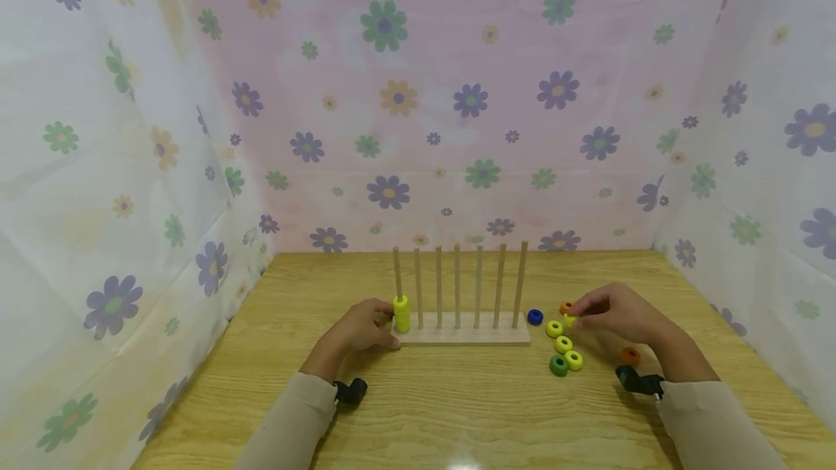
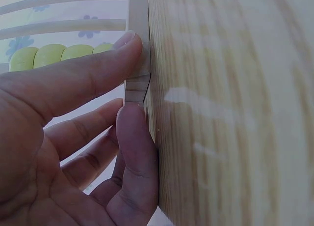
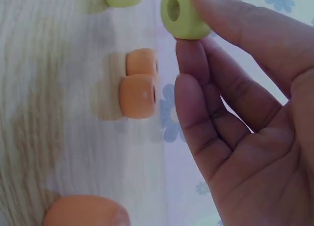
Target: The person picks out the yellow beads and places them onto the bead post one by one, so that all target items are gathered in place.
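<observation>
A wooden peg rack (image 1: 465, 336) stands on the table with a row of several upright pegs. Stacked on its leftmost peg are several yellow beads (image 1: 401, 315). My left hand (image 1: 358, 326) grips the left end of the base; in the left wrist view, thumb and a finger touch the base's corner (image 2: 137, 83). To the right of the rack, my right hand (image 1: 620, 316) pinches a yellow bead (image 3: 182, 14) between thumb and fingertips, its hole showing. It is held just above the table, apart from the rack.
Right of the rack lie loose beads: a blue bead (image 1: 535, 317), several yellow beads (image 1: 564, 344), a green bead (image 1: 559, 365) and orange beads (image 3: 138, 96). An orange bead (image 1: 630, 356) sits under the right wrist. Flowered cloth (image 1: 457, 129) walls the table's back and sides.
</observation>
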`<state>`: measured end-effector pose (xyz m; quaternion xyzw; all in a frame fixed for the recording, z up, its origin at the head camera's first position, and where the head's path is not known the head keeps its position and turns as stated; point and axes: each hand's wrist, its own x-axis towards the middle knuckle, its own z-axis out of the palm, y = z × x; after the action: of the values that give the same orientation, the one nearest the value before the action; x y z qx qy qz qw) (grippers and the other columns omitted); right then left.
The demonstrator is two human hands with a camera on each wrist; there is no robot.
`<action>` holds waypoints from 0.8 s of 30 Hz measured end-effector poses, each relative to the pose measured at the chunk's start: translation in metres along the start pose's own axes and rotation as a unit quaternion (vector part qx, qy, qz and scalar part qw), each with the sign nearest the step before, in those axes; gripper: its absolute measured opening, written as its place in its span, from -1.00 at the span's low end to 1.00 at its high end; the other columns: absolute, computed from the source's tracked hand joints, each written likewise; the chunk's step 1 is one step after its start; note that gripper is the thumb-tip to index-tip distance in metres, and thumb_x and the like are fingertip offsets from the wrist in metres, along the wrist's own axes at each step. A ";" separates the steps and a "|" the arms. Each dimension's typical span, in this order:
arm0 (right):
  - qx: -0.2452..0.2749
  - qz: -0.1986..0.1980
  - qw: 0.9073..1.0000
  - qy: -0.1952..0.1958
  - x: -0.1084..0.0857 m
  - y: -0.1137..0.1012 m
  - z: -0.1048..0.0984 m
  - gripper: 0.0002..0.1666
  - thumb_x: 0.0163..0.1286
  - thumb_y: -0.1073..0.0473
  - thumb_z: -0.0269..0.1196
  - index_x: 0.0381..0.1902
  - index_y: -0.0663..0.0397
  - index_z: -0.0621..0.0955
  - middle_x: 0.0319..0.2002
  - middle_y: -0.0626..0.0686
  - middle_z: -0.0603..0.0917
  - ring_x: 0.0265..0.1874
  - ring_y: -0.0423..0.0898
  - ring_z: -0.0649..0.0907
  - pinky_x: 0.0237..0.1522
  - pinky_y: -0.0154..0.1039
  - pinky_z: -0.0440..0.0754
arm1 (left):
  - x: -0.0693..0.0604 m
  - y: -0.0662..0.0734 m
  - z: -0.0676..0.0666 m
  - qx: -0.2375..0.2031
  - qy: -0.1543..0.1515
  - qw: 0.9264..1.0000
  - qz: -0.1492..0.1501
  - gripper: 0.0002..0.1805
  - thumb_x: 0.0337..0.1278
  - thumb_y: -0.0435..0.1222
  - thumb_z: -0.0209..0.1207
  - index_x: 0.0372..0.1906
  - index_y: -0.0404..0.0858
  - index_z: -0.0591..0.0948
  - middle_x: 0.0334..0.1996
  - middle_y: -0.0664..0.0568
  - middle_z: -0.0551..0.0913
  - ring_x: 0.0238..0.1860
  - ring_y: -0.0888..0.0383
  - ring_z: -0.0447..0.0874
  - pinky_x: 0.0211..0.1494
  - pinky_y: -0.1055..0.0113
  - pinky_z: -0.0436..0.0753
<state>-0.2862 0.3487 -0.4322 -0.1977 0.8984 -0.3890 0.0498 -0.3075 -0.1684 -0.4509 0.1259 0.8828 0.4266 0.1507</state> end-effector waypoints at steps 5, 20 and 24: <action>0.018 -0.007 1.000 0.003 0.001 -0.006 -0.002 -0.77 0.39 0.11 0.43 -0.03 0.00 0.80 0.00 0.12 0.80 -0.14 -0.10 0.79 -0.09 -0.34 0.70 | -0.001 -0.002 0.000 -0.002 0.001 1.000 -0.005 -0.18 -0.05 -0.27 0.61 0.39 -0.26 0.55 0.23 -0.16 0.61 -0.36 0.10 0.65 -0.30 0.24 0.67; 0.003 -0.011 0.999 0.042 0.001 -0.018 -0.011 -0.77 0.35 0.11 0.46 -0.07 0.02 0.81 -0.01 0.13 0.80 -0.17 -0.23 0.77 -0.15 -0.27 0.74 | 0.001 -0.003 0.001 -0.015 -0.013 1.000 -0.003 -0.20 -0.04 -0.30 0.59 0.38 -0.26 0.55 -0.10 -0.05 0.72 -0.36 0.12 0.69 -0.30 0.24 0.69; 0.020 -0.017 0.999 0.045 0.002 -0.023 -0.013 -0.80 0.36 0.18 0.44 -0.07 0.04 0.81 0.00 0.17 0.79 -0.18 -0.15 0.80 -0.14 -0.20 0.77 | 0.001 0.000 0.001 -0.015 -0.011 1.000 -0.003 -0.21 -0.04 -0.31 0.59 0.38 -0.26 0.55 -0.09 -0.06 0.72 -0.35 0.12 0.69 -0.30 0.24 0.69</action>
<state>-0.2843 0.3429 -0.4067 -0.1939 0.8883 -0.4163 0.0068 -0.3081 -0.1674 -0.4512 0.1257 0.8752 0.4375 0.1638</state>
